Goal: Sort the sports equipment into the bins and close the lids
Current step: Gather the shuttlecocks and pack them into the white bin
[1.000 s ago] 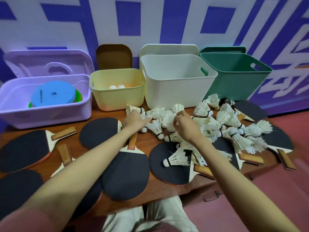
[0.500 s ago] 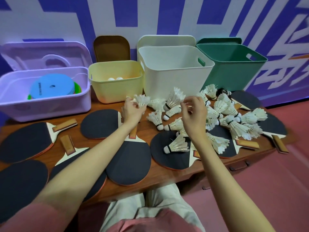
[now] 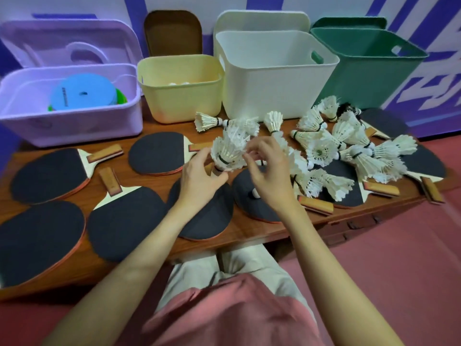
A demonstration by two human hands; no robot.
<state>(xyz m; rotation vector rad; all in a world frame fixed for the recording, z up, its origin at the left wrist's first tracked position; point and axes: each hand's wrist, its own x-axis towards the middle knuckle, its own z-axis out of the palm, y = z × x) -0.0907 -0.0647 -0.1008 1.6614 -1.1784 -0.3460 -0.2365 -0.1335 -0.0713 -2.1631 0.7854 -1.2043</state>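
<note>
Shuttlecocks [image 3: 228, 152] nested into one stack: left hand [image 3: 199, 178] grip curled round its base, right hand [image 3: 270, 176] fingers loosely curled, steadying; likely bundled for the white bin [image 3: 274, 78].

This looks like a sports or recreation room rather than a home. The wall [image 3: 249, 3] behind carries large purple-and-white graphics, and the floor [image 3: 399, 270] is a reddish court-type covering. A low wooden surface [image 3: 154, 181] holds table-tennis paddles [image 3: 47, 174] and a heap of feather shuttlecocks [image 3: 349, 146] before a row of open plastic storage bins [image 3: 274, 78], their lids [image 3: 262, 21] propped against the wall.
</note>
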